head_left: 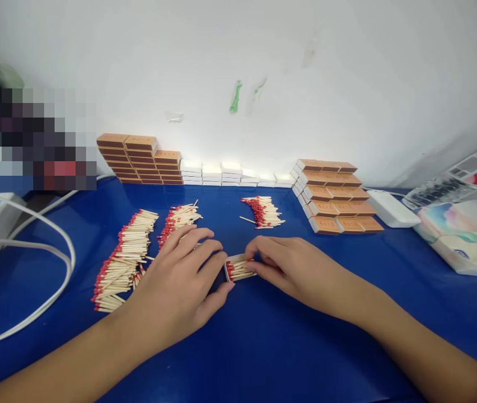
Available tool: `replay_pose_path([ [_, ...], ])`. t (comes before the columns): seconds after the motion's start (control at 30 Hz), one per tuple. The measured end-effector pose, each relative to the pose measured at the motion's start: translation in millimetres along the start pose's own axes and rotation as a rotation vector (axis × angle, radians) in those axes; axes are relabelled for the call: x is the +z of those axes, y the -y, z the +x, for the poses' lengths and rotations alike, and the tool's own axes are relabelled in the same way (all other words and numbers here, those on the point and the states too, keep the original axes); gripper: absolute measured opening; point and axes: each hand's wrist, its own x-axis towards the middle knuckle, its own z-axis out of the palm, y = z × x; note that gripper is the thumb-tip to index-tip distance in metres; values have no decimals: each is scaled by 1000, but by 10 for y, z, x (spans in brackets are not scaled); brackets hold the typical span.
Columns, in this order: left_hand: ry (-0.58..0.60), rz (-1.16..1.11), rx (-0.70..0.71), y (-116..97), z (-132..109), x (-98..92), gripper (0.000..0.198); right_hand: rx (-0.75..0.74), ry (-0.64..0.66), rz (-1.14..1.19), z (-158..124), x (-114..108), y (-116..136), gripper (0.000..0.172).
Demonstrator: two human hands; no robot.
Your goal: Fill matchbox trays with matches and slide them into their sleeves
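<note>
A small white matchbox tray (227,271) lies on the blue table, with red-tipped matches (238,271) lying lengthwise in it. At its left end, the thumb and index finger of my left hand (183,274) bracket the tray's corners, while the other fingers arch over the table. My right hand (283,260) has its thumb and bent fingers closed on the matches at the tray's right end and covers that end. Behind my left hand is a match pile (177,218), partly hidden. Another, longer match pile (123,257) spreads farther left.
A smaller match heap (266,212) lies beyond the tray. Along the wall stand stacked brown matchboxes (138,159), white trays (211,173) and stepped matchboxes (333,196). White cables (60,235) loop at left. A tissue pack (461,235) and white adapter (392,208) sit at right.
</note>
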Motion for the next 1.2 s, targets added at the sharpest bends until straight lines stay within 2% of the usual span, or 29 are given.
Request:
replay_pose_path([
  [0.13, 6, 1, -2, 1, 0, -2, 22, 13, -18, 5, 2, -44, -62, 4],
  [0.4, 10, 3, -2, -6, -2, 10, 21, -18, 1, 45, 11, -12, -35, 10],
  [0.63, -1, 3, 3, -10, -6, 1, 22, 40, -241, -170, 11, -169, -370, 16],
  [0.8, 5, 6, 5, -13, -13, 0, 22, 59, -185, -233, 60, -146, -521, 21],
  [0.93, 3, 13, 16, -14, -12, -2, 23, 79, -142, -199, 84, -100, -505, 24],
  [1.2, -5, 19, 15, -23, 0, -12, 22, 91, -136, -147, 96, -103, -499, 24],
])
